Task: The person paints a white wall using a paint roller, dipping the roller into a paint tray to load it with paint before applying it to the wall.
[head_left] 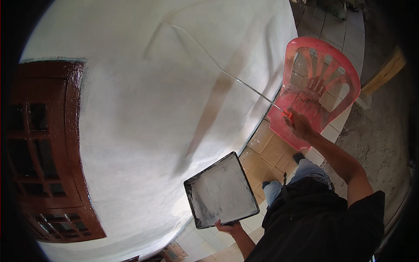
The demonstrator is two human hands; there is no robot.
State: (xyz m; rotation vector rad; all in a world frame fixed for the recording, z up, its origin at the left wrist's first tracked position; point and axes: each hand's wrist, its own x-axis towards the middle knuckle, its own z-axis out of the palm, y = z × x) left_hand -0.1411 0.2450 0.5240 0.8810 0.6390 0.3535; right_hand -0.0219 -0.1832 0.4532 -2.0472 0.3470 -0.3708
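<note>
Head view: left hand at bottom centre, fingers curled under the paint tray, holds it flat by the white wall, while right hand, centre right, fist closed, grips a long roller pole before 1 red plastic chair.

Left hand grips the near edge of a black paint tray, its inside coated white, held tilted just off a white wall. Right hand raised, closed on the orange-tipped end of a long thin pole that runs up and left across the wall; its far end blurs out. Red plastic chair stands behind the right hand on a tiled floor. Dark brown glossy window frame set in the wall at left. Person wears a black top and jeans.
</note>
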